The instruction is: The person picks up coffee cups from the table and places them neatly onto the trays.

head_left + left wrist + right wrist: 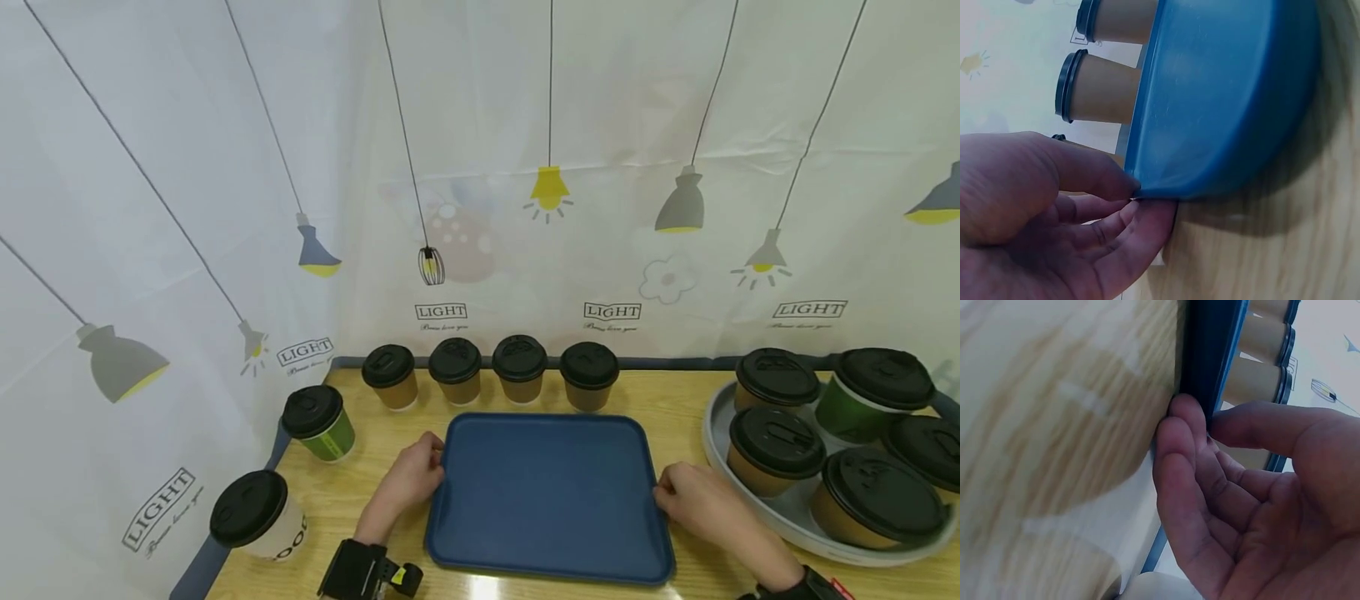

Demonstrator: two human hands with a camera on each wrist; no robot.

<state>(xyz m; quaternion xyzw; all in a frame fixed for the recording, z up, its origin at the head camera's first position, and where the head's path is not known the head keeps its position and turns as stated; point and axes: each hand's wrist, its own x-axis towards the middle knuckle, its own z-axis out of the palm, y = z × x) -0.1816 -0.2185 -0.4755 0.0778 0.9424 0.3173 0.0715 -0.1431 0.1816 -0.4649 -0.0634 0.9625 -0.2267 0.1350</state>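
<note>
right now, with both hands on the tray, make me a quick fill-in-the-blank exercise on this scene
The flat rectangular tray between the left hand and right hand is coloured ____.
Beyond the tray, the row of black-lidded brown cups numbers ____.
The round grey platter holding lidded cups stands on the person's ____ side.
The white cup with dark lettering wears a lid coloured ____.

Missing words: blue; four; right; black.

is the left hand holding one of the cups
No, the left hand pinches the blue tray at its left edge, as the head view shows.
</note>
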